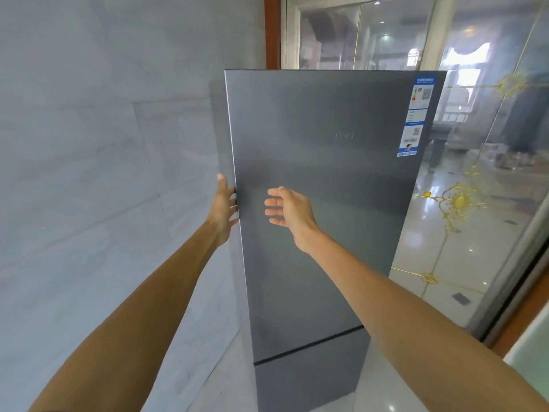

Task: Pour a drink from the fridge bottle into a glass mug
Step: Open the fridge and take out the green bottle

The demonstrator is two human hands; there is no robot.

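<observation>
Since the upper door (320, 263) of the grey fridge (309, 379) is closed, the task looks to be at its 1st step: getting the fridge open. Neither the bottle nor the glass mug is in view. The bottle is presumably behind that door, though nothing here confirms it.

The left hand (223, 208) is at the door's left edge, about halfway up. Its thumb points up along the side and its fingers (234, 200) curl round the edge onto the front face. The right hand (289, 211) hovers in front of the door panel, near the left hand, with its 4 fingers straight, slightly spread and holding nothing. Whether it touches the panel I cannot tell. Both arms reach forward, nearly straight.

The next move, as I judge it, calls for a firm pull with the left hand to break the seal and swing the door out, presumably on a right-side hinge. That leaves the right hand free to reach in for the bottle. The wall (89, 144) stands close on the left, so the left hand probably has little room.
</observation>
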